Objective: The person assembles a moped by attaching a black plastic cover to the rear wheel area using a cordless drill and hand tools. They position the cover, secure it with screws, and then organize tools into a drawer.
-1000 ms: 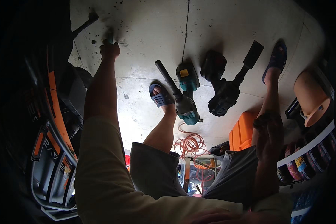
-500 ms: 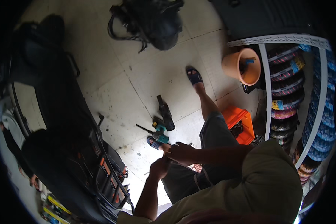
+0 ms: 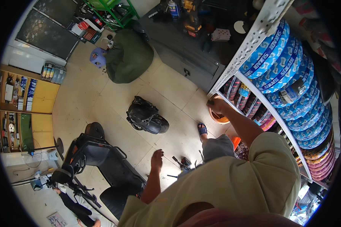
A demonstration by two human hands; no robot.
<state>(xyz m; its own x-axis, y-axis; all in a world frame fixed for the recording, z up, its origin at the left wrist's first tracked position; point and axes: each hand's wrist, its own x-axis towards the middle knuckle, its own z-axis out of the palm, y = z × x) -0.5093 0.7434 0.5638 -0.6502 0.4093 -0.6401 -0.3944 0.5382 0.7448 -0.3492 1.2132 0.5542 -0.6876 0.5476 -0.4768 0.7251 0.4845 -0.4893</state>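
Note:
My right hand (image 3: pixel 216 106) reaches out over the orange-tan bucket (image 3: pixel 218 120) beside the shelf. Its fingers are curled, with something small and dark at the tips that I cannot make out. On the other side of my body, my left hand (image 3: pixel 157 159) hangs above the floor, fingers curled in; whether they hold anything is hidden. Below and right of it lies a cordless drill (image 3: pixel 185 162) on the tiles, partly covered by my shirt. An orange crate (image 3: pixel 236 142) shows in part beside my leg.
A black bag-like bundle (image 3: pixel 147 116) lies ahead on the floor. At left stands a black scooter (image 3: pixel 102 155), with another person's dark sleeve (image 3: pixel 74 206) behind. Wrapped blue tyres (image 3: pixel 291 98) fill the metal rack at right. A dark workbench (image 3: pixel 182 49) and green-covered heap (image 3: pixel 129 56) stand farther off.
My hands have parted from close together near the drill. The right has gone out over the bucket; the left stays lower left. The view has swung up, showing more of the room.

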